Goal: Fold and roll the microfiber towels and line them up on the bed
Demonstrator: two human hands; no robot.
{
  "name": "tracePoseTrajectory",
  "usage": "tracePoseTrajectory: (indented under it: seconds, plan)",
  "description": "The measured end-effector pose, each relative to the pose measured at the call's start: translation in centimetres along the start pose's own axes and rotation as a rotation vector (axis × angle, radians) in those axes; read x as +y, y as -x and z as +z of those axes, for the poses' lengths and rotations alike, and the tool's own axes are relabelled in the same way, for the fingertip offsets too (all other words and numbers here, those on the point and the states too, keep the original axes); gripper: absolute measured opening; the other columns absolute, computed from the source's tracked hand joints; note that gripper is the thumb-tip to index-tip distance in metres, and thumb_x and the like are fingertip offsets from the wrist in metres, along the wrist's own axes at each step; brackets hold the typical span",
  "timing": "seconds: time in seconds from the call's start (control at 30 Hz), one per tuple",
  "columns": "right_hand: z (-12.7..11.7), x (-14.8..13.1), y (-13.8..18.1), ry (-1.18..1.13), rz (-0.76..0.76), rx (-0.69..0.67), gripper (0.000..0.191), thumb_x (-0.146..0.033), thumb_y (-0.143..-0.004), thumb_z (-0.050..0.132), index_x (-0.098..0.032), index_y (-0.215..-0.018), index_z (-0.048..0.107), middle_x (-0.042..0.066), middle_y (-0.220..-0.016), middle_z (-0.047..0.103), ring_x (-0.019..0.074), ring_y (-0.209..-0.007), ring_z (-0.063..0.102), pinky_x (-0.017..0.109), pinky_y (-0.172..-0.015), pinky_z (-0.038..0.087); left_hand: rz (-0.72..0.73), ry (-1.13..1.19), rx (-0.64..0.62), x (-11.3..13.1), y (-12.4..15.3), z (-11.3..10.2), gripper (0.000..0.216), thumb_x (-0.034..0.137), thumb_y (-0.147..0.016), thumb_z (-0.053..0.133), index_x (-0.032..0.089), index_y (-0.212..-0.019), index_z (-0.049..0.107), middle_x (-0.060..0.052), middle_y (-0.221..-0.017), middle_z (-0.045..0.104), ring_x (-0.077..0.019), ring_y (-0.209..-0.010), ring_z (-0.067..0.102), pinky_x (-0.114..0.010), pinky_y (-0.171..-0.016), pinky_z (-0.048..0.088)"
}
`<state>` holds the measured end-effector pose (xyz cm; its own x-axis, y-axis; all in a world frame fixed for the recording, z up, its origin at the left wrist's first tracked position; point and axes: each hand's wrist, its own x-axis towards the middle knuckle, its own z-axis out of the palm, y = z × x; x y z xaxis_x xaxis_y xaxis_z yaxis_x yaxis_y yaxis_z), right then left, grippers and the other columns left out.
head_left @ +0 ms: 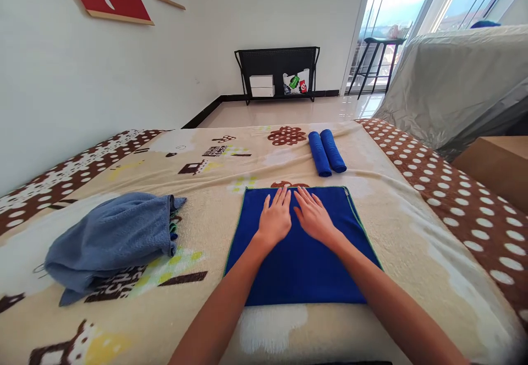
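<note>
I watch both bare hands at the centre of my frame, palms down on a blue cloth (pixel 307 277) that lies flat in the lower middle, its sides trimmed with green and a small pale tag at its upper right corner. The left hand (pixel 275 219) has its fingers stretched out straight, released, gripping nothing, the tips at the cloth's upper edge. The right hand (pixel 314 219) mirrors it just beside, fingers extended and just as free; I cannot tell how hard either one presses.

Beyond the cloth, right of centre, I have two rolled blue cloths (pixel 319 154) lying side by side. A grey-blue bundle of cloth (pixel 111 238) sits rumpled at the left of my view, green edging showing at its right end. Under everything spreads a cream patterned blanket (pixel 206 321) with brown dotted borders.

At top centre I see a black rack (pixel 276 60) holding white boxes (pixel 262 86), and a dark stool (pixel 379 51) stands at upper right.
</note>
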<state>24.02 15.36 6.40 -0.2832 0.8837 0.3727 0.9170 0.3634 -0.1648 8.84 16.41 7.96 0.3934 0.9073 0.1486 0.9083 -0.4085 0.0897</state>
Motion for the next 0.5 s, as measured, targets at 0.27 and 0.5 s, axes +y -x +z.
tracePoseTrajectory:
  seconds: [0.27,0.5]
  plan:
    - [3.9,5.8,-0.6,0.003,0.089,-0.004,0.045,-0.042,-0.103,0.040,-0.017,-0.139,0.051,0.010,-0.144,0.050,0.0267,-0.132,0.049,0.053,-0.110,0.039,-0.115,0.005,0.034,-5.6,-2.2,5.2,0.055,0.043,-0.104,0.029,0.021,-0.154,0.033,-0.007,-0.162,0.031,-0.0222,-0.150,0.027,-0.049,-0.122,0.021]
    - [3.1,14.9,3.1,0.076,0.293,-0.071,0.061,-0.049,-0.103,0.026,-0.015,-0.153,0.035,0.010,-0.157,0.037,0.0220,-0.148,0.029,0.045,-0.122,0.024,-0.316,-0.028,0.031,-12.9,-0.4,4.7,0.062,0.053,-0.102,0.025,0.022,-0.155,0.032,-0.007,-0.162,0.030,-0.0249,-0.151,0.026,-0.053,-0.122,0.019]
